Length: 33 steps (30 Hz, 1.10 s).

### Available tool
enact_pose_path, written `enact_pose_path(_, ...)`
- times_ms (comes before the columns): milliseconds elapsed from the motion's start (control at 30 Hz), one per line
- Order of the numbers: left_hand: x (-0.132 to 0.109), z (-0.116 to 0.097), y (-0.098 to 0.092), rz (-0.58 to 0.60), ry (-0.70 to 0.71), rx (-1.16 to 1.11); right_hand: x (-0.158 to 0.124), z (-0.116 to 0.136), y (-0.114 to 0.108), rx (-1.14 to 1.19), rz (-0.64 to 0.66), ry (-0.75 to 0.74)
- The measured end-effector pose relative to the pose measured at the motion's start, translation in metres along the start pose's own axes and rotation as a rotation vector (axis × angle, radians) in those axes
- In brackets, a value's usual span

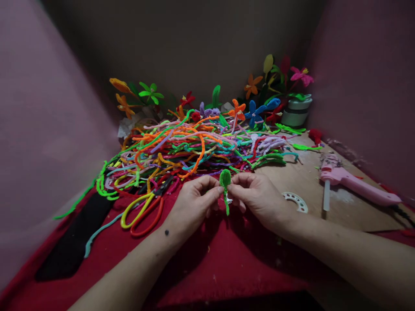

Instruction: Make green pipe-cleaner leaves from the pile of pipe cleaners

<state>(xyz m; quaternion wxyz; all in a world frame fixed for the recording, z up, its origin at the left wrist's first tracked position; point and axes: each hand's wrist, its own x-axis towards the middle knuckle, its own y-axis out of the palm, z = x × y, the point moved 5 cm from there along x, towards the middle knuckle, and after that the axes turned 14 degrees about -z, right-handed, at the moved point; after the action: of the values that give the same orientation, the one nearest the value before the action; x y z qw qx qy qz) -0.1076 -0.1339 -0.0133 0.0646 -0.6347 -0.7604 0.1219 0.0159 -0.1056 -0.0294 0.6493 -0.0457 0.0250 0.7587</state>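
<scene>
Between my two hands stands a green pipe-cleaner leaf (pixel 225 178), a rounded blade on a short twisted stem that points down. My left hand (pixel 201 196) pinches it from the left with thumb and fingertips. From the other side my right hand (pixel 251 192) closes its thumb and index finger on it, just under the blade. A small white bit shows by the stem near the right fingers; I cannot make out what it is. Behind the hands lies a big heap of coloured pipe cleaners (pixel 184 144). Scissors with yellow and red handles (pixel 142 211) rest left of my left hand.
A pink glue gun (pixel 356 183) lies on a brown board (pixel 301 172) at the right, beside a white holed ring (pixel 296 202). Pipe-cleaner flowers (pixel 254 113) stand along the back, some by a pale jar (pixel 296 110). A black strip (pixel 76 237) lies on the red cloth (pixel 194 268).
</scene>
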Motion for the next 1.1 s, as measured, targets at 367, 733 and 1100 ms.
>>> enact_pose_path(367, -0.005, 0.006, 0.009, -0.034, -0.130, -0.026, -0.002, 0.000, 0.001, 0.105, -0.030, 0.048)
enact_pose_path(733, -0.003, 0.001, 0.007, -0.061, 0.001, -0.077, 0.000, -0.005, 0.004, 0.149, 0.041, 0.064)
enact_pose_path(1100, -0.011, -0.011, -0.002, -0.262, 0.542, 0.296, -0.002, -0.003, 0.003, 0.184, 0.016, 0.023)
